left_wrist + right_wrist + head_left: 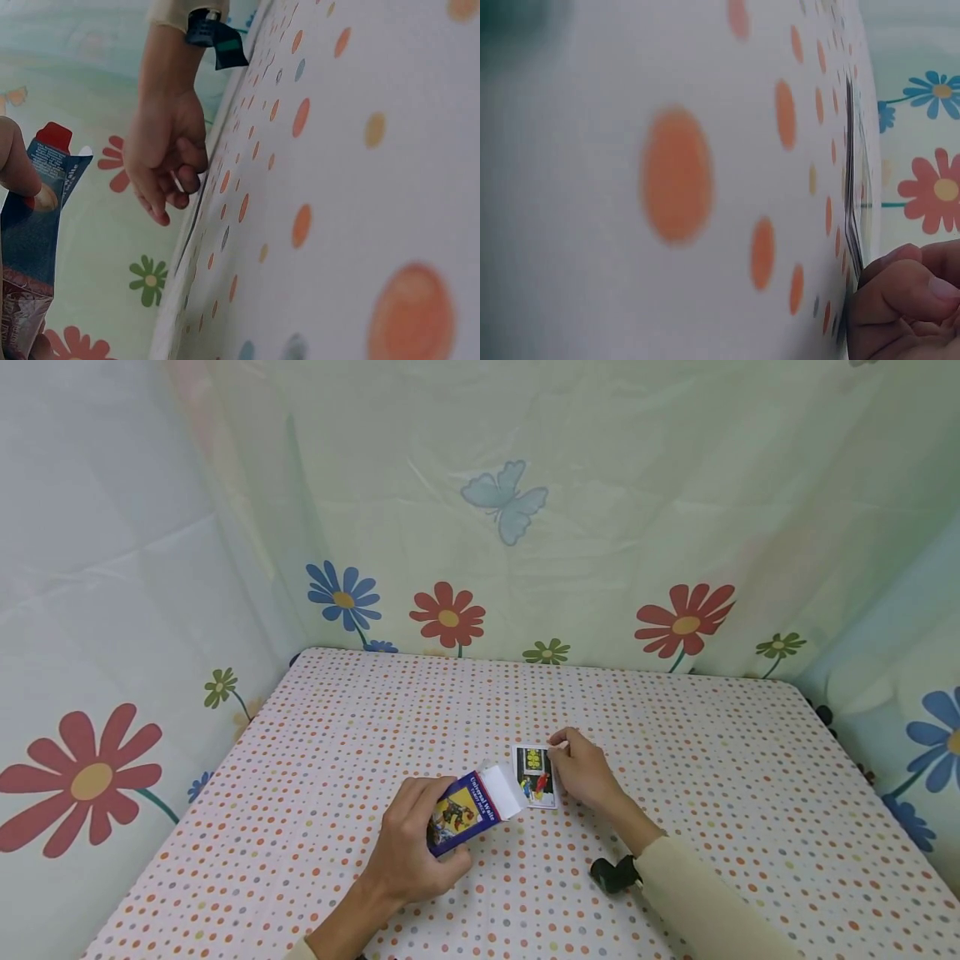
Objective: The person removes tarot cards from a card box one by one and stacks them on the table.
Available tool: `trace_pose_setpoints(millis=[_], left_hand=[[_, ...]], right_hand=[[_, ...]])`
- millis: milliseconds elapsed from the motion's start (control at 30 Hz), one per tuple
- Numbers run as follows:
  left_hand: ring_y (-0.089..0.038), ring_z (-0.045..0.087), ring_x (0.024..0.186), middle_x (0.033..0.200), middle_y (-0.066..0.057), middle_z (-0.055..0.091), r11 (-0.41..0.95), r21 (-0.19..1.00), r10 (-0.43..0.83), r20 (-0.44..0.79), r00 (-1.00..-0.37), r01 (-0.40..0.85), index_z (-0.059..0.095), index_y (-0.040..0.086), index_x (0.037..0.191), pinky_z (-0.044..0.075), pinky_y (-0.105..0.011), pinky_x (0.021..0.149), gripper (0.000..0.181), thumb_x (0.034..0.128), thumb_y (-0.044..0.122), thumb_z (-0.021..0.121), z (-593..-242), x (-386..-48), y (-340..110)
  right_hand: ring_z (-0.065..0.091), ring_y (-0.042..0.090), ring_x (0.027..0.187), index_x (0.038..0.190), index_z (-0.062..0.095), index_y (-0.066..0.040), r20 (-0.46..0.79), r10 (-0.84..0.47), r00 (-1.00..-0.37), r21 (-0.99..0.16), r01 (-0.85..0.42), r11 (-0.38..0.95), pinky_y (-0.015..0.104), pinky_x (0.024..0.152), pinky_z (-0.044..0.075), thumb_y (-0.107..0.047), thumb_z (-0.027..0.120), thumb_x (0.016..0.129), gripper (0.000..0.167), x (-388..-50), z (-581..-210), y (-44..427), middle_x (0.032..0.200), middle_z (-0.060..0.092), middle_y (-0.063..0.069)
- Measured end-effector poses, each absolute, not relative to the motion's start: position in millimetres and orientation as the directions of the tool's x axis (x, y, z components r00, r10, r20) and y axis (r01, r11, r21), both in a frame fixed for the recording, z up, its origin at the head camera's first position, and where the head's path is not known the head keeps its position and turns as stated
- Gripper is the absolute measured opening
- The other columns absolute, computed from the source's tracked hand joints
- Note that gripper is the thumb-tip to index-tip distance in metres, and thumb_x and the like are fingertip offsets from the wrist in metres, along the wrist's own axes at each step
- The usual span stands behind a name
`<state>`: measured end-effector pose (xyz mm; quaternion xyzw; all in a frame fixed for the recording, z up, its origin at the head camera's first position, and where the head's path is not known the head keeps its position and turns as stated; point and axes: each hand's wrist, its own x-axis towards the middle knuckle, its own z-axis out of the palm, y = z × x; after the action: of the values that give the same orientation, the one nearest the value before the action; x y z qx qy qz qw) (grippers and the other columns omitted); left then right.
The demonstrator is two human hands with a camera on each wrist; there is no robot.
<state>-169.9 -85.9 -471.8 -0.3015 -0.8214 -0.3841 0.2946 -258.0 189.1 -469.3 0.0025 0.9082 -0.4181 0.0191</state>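
Observation:
My left hand [412,839] grips a blue tarot card box [457,814], thumb on one side and fingers on the other. The box is tilted above the table, its white flap [504,791] open toward the right. Just beyond that flap a small stack of tarot cards [534,777] lies face up, a yellow and black picture on top. At the stack's right edge, my right hand [588,768] pinches the cards near their upper corner. The right wrist view shows the thin card edges [850,172] slightly bent up at the fingers [900,289].
A white cloth with coloured dots covers the table [360,718]. Flowered curtains [600,527] hang behind it and at both sides. A black strap [613,875] hangs at my right sleeve [705,893].

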Motion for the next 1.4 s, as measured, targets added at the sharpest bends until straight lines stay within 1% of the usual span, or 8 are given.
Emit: trace_pose_setpoints(millis=[200, 233, 400, 467, 667, 900, 1167, 1400], left_hand=[[-0.013, 0.055, 0.089, 0.107, -0.004, 0.065, 0.528, 0.451, 0.272, 0.713, -0.647, 0.720, 0.064, 0.008, 0.126, 0.053, -0.022, 0.068, 0.066, 0.0609, 0.020, 0.071, -471.7, -169.8, -86.2], [-0.013, 0.055, 0.089, 0.107, -0.004, 0.065, 0.529, 0.451, 0.273, 0.712, -0.647, 0.719, 0.064, 0.008, 0.126, 0.053, -0.022, 0.068, 0.066, 0.0610, 0.020, 0.071, -471.6, -169.8, -86.3], [-0.013, 0.055, 0.089, 0.106, -0.003, 0.064, 0.530, 0.450, 0.274, 0.712, -0.647, 0.719, 0.064, 0.007, 0.126, 0.053, -0.022, 0.067, 0.066, 0.0613, 0.020, 0.071, -471.7, -170.0, -86.6], [-0.013, 0.055, 0.088, 0.106, -0.003, 0.064, 0.528, 0.449, 0.273, 0.714, -0.645, 0.721, 0.064, 0.007, 0.126, 0.052, -0.021, 0.067, 0.066, 0.0613, 0.020, 0.071, -471.8, -170.0, -86.5], [-0.013, 0.055, 0.089, 0.106, -0.003, 0.064, 0.525, 0.449, 0.276, 0.714, -0.643, 0.724, 0.064, 0.008, 0.126, 0.052, -0.022, 0.068, 0.066, 0.0612, 0.020, 0.071, -472.4, -169.7, -86.3], [-0.013, 0.055, 0.089, 0.106, -0.002, 0.064, 0.527, 0.451, 0.273, 0.713, -0.646, 0.720, 0.064, 0.008, 0.126, 0.052, -0.022, 0.067, 0.067, 0.0607, 0.020, 0.071, -472.2, -169.9, -86.4], [-0.013, 0.055, 0.089, 0.107, -0.002, 0.064, 0.520, 0.452, 0.274, 0.715, -0.643, 0.724, 0.064, 0.008, 0.126, 0.052, -0.022, 0.067, 0.067, 0.0604, 0.019, 0.071, -472.4, -169.5, -86.2], [-0.013, 0.055, 0.088, 0.106, -0.002, 0.064, 0.522, 0.452, 0.274, 0.714, -0.644, 0.723, 0.064, 0.008, 0.125, 0.052, -0.021, 0.067, 0.067, 0.0603, 0.019, 0.072, -472.2, -169.9, -86.2]], right_hand=[[0.051, 0.016, 0.046, 0.128, 0.054, -0.003, -0.030, -0.040, -0.999, -0.784, -0.001, 0.621, 0.031, 0.044, 0.044, -0.019, 0.047, 0.104, 0.029, -244.1, -464.6, 181.1, 0.077, 0.059, 0.009], [0.051, 0.016, 0.046, 0.127, 0.054, -0.003, -0.025, -0.044, -0.999, -0.787, -0.008, 0.616, 0.033, 0.052, 0.048, -0.019, 0.048, 0.104, 0.028, -241.5, -463.3, 179.3, 0.077, 0.060, 0.010], [0.049, 0.016, 0.055, 0.122, 0.057, -0.005, 0.015, -0.042, -0.999, -0.783, -0.038, 0.621, 0.036, 0.060, 0.047, -0.019, 0.050, 0.103, 0.025, -230.2, -458.2, 168.9, 0.081, 0.057, 0.007], [0.047, 0.016, 0.058, 0.121, 0.058, -0.004, 0.032, -0.041, -0.999, -0.789, -0.051, 0.613, 0.031, 0.054, 0.042, -0.018, 0.050, 0.102, 0.025, -225.5, -455.5, 164.3, 0.080, 0.055, 0.006], [0.045, 0.015, 0.056, 0.117, 0.059, -0.005, 0.051, -0.021, -0.998, -0.831, -0.054, 0.554, 0.023, 0.048, 0.036, -0.016, 0.050, 0.102, 0.021, -208.9, -445.5, 152.6, 0.078, 0.052, 0.005], [0.043, 0.014, 0.054, 0.116, 0.059, -0.005, 0.077, -0.009, -0.997, -0.859, -0.071, 0.507, 0.023, 0.046, 0.035, -0.015, 0.051, 0.101, 0.019, -194.4, -435.6, 144.4, 0.079, 0.052, 0.004], [0.044, 0.012, 0.048, 0.113, 0.058, -0.007, 0.131, 0.069, -0.989, -0.943, -0.103, 0.318, 0.022, 0.040, 0.036, -0.011, 0.053, 0.100, 0.015, -179.2, -427.4, 136.0, 0.078, 0.053, 0.011], [0.044, 0.013, 0.052, 0.103, 0.062, -0.012, 0.193, 0.111, -0.975, -0.941, -0.152, 0.301, 0.022, 0.043, 0.035, -0.011, 0.062, 0.096, 0.008, -168.7, -422.4, 129.6, 0.069, 0.054, 0.008]])
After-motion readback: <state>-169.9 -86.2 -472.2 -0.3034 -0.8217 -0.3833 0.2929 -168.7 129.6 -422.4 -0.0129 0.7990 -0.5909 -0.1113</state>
